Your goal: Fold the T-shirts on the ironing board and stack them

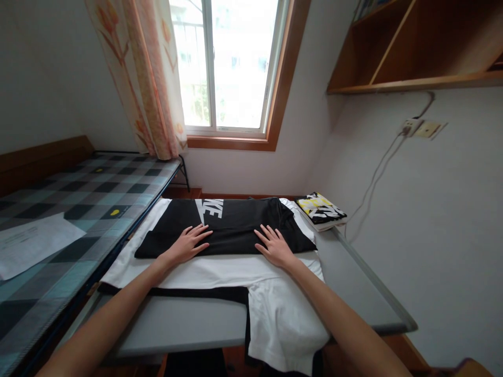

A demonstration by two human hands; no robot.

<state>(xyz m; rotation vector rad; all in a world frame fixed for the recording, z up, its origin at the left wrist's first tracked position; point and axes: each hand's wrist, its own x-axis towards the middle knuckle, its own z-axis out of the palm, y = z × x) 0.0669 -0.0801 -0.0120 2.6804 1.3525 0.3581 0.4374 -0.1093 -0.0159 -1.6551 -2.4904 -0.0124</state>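
A black T-shirt with white lettering lies partly folded over a white T-shirt. My left hand rests flat on the black fabric just below the lettering, fingers spread. On the right part of the same black fabric, my right hand also lies flat with its fingers apart. One white sleeve hangs over the table's front edge. A strip of black cloth shows beneath the white shirt's near edge.
The grey table carries a folded patterned garment at its back right. To the left stands a bed with a checked mattress and a paper sheet. A cable hangs on the right wall, below a wooden shelf.
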